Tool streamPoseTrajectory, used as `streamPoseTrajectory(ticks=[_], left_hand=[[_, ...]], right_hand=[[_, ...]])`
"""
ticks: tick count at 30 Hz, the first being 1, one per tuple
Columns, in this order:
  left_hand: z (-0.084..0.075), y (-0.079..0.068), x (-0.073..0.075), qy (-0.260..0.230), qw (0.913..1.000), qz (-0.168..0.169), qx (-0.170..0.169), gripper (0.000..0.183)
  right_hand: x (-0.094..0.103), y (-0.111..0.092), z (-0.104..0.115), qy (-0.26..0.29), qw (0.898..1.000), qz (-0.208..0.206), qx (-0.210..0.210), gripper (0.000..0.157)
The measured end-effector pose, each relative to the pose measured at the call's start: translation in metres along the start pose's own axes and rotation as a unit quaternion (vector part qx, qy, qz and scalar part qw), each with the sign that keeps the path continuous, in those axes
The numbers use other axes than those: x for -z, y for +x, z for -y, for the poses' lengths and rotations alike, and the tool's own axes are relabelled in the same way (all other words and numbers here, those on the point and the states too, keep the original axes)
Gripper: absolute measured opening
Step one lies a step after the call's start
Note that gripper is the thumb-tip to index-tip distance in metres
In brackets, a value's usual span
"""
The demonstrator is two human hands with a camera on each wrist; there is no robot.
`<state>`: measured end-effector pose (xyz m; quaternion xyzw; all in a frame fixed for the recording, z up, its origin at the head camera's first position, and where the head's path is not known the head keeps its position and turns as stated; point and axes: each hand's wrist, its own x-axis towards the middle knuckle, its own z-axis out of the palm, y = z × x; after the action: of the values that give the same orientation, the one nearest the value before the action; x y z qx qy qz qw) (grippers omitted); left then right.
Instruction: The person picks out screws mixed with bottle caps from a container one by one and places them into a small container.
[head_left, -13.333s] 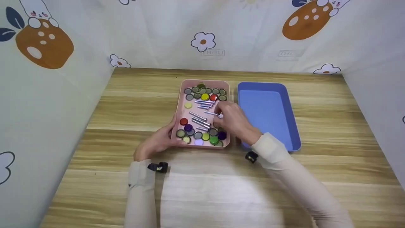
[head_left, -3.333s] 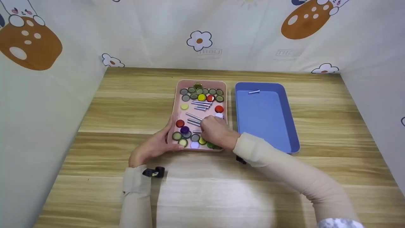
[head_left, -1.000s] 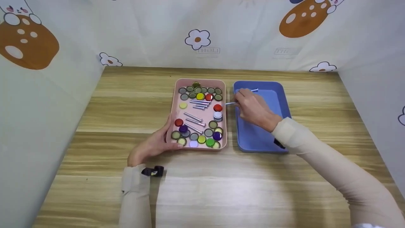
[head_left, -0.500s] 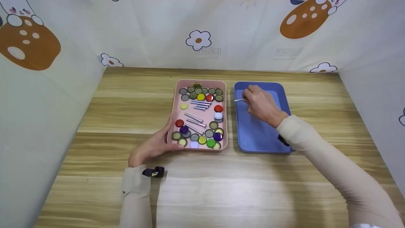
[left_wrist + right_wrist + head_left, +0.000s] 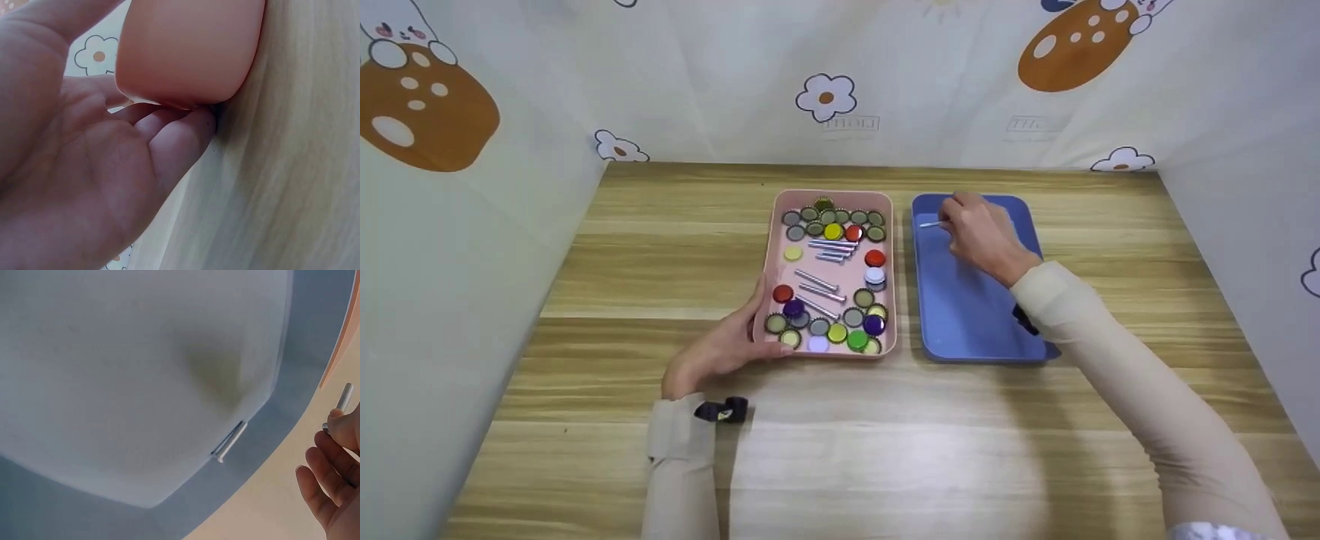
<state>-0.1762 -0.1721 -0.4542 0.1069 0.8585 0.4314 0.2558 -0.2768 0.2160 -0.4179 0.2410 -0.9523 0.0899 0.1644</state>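
At its near left corner, the pink tray (image 5: 847, 276) is gripped by my left hand (image 5: 712, 352), thumb along the front wall and fingers at the left side. In the left wrist view, fingers (image 5: 183, 140) touch the tray's pink corner (image 5: 191, 50). Over the back of the blue tray (image 5: 982, 322), my right hand (image 5: 982, 236) pinches a metal bolt (image 5: 931, 224); its threaded shaft (image 5: 345, 397) sticks out past the thumb in the right wrist view. Another bolt (image 5: 232, 442) lies against the blue tray's inner wall, hidden behind the hand in the head view.
Several bolts lie in the pink tray, in an upper group (image 5: 832, 246) and a lower group that includes a slanted bolt (image 5: 817, 280). Bottle caps surround them, among them a red cap (image 5: 875, 258) and a green cap (image 5: 857, 340). Both trays stand on a wooden table (image 5: 622, 270).
My right hand took a bolt from the pink tray's lower group and carried it right, over the blue tray's back part. My left hand keeps its grip on the pink tray.
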Motion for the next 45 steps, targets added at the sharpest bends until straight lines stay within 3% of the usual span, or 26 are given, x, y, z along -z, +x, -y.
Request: streamPoseTrajectory(ticks=[24,34,45], left_hand=[[0.000,0.001,0.000,-0.020,0.9997,-0.002,-0.011,0.119],[0.000,-0.001,-0.001,-0.012,0.9999,-0.002,-0.006,0.118],[0.000,0.000,0.000,-0.023,0.9996,-0.003,-0.019,0.120]], right_hand=[[0.002,0.003,-0.038,0.027,0.990,0.065,-0.118,0.008],[-0.007,0.003,-0.042,0.012,0.991,0.073,-0.111,0.011],[-0.013,0.010,-0.044,0.020,0.983,0.115,-0.139,0.014]])
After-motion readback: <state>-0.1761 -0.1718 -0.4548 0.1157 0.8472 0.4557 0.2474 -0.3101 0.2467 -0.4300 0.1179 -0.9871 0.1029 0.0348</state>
